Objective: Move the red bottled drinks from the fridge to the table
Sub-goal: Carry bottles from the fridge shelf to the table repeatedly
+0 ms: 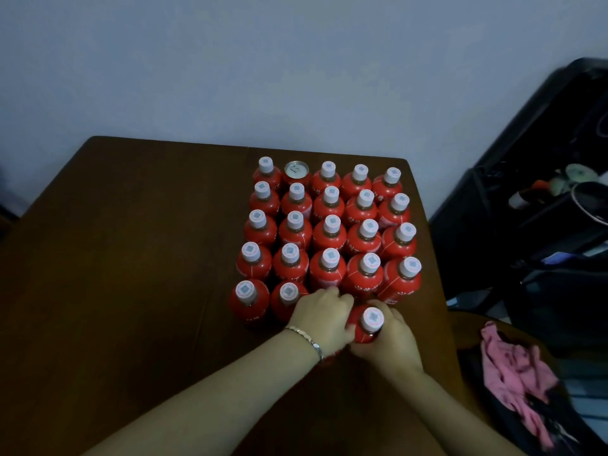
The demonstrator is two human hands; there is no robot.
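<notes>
Upright bottle (371,327) was held at the near edge of the table (148,258), with the right hand (390,343) curled round its body, just before the packed block (330,232). The left hand (320,319) was curled over something red; its grip could not be told. Risk judged: if the bottle were pushed in crooked, close-set neighbours could be knocked and toppled. Left so near the edge, it could be tipped off.
</notes>
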